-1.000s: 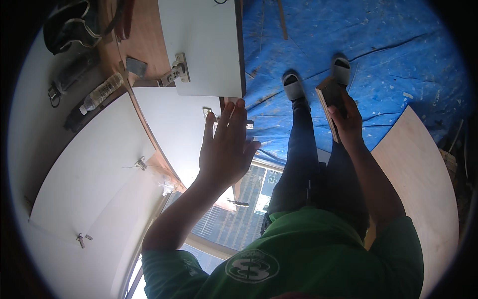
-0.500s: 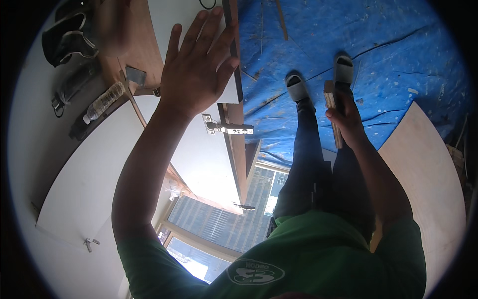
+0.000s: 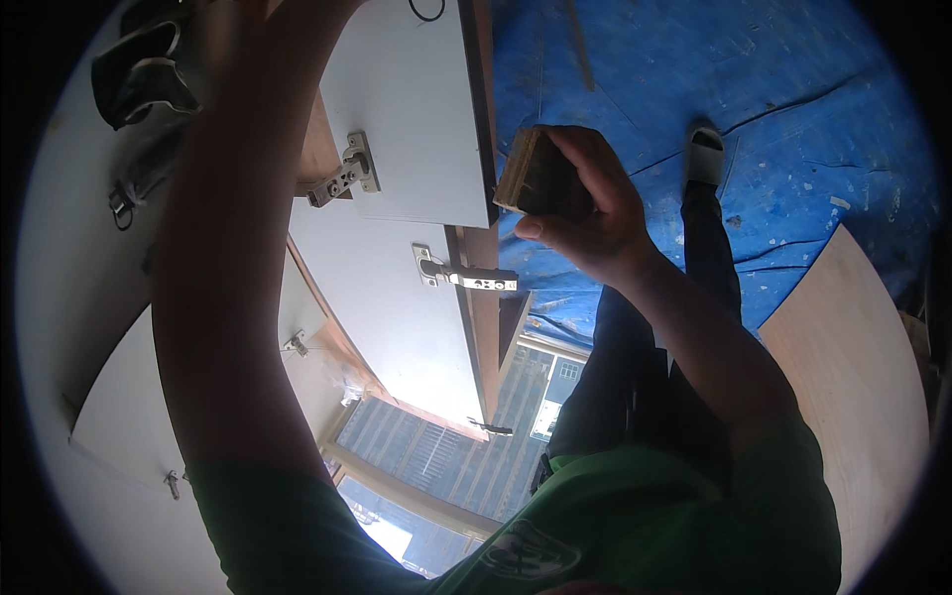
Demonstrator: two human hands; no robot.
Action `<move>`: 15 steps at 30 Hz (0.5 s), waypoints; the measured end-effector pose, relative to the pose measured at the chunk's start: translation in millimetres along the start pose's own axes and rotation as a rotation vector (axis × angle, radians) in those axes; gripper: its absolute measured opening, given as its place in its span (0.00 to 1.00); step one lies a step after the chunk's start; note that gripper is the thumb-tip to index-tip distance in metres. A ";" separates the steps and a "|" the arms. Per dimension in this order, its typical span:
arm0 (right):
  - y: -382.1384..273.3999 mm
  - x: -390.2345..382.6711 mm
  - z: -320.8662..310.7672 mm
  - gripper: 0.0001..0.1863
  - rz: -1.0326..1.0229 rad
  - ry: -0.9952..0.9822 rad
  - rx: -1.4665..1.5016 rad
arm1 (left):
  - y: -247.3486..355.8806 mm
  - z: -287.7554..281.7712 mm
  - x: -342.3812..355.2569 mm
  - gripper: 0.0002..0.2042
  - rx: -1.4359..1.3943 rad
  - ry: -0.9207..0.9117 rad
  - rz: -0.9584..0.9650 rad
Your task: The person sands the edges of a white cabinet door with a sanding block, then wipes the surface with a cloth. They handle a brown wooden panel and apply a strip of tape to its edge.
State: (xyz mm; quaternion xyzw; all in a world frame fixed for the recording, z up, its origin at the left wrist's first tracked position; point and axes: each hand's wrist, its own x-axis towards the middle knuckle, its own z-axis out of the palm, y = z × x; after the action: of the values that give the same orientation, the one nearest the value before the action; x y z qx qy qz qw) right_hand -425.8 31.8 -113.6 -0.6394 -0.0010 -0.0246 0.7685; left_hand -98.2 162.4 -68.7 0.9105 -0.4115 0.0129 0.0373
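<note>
My left forearm reaches up across the white cabinet panels, and my left hand (image 3: 335,8) is cut off by the top edge, fingers hidden. My right hand (image 3: 605,223) is closed on a thick block (image 3: 545,174) with a dark face and pale layered edges, held beside the upper white panel (image 3: 407,69) near its dark edge. A metal hinge (image 3: 357,159) is fixed on that panel; a second hinge (image 3: 461,278) sticks out from the lower white panel (image 3: 397,337).
A blue sheet (image 3: 793,79) covers the floor around my slippered foot (image 3: 704,154). A curved plywood sheet (image 3: 843,367) lies at right. Black items (image 3: 134,89) sit at upper left. A window (image 3: 426,461) shows at the bottom, behind the panels.
My left arm has moved up, taking the hand mostly out of the top of the picture. My right hand has raised the block leftward, toward the panel's edge.
</note>
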 end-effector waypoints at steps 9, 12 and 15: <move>-3.5 -34.3 24.9 0.48 -0.024 -0.071 -0.157 | 2.5 2.2 -5.4 0.26 -0.150 0.153 0.000; 11.1 0.5 28.5 0.48 -0.124 0.008 -0.146 | 1.7 2.9 -5.6 0.25 -0.147 0.175 -0.002; 15.8 69.2 20.8 0.45 -0.163 0.119 -0.103 | 0.4 4.5 -6.5 0.25 -0.147 0.187 -0.002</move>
State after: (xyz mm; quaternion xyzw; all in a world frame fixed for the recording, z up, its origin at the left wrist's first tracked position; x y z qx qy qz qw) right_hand -355.5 52.6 -123.1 -0.6734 -0.0061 -0.1248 0.7287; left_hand -102.8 166.7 -73.5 0.9006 -0.4050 0.0675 0.1424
